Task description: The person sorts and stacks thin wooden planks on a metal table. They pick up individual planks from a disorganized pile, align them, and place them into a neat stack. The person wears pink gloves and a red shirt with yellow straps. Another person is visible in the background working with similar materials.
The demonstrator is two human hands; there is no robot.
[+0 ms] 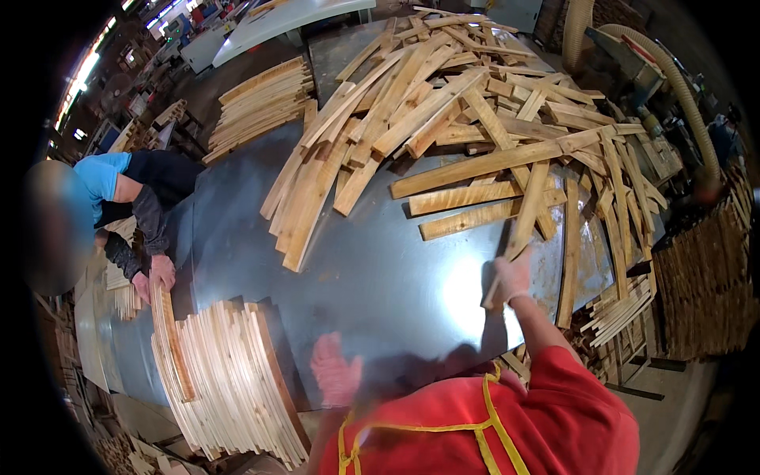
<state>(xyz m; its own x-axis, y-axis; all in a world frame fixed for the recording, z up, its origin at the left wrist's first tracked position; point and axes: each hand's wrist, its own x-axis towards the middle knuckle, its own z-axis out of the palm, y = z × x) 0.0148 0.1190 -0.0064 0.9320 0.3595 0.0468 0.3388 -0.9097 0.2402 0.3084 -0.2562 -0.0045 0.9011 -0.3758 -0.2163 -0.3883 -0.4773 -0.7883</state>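
My right hand [513, 281], in a pale glove, is closed round the near end of a wooden slat [527, 207]. The slat's far end still lies against the heaped slats [443, 103] on the metal table [356, 293]. Over the table's near edge, my left hand [336, 370] is held with its fingers apart and nothing in it; its glove looks pinkish and slightly blurred. Left of it stands a tight row of pale slats [229, 372], set side by side on edge.
At the left, a co-worker in a blue shirt [103, 178] grips a slat [164, 317] beside the row. Another slat stack [261, 103] stands beyond the table. Stacked wood [704, 285] and a ribbed hose [689, 87] are on the right.
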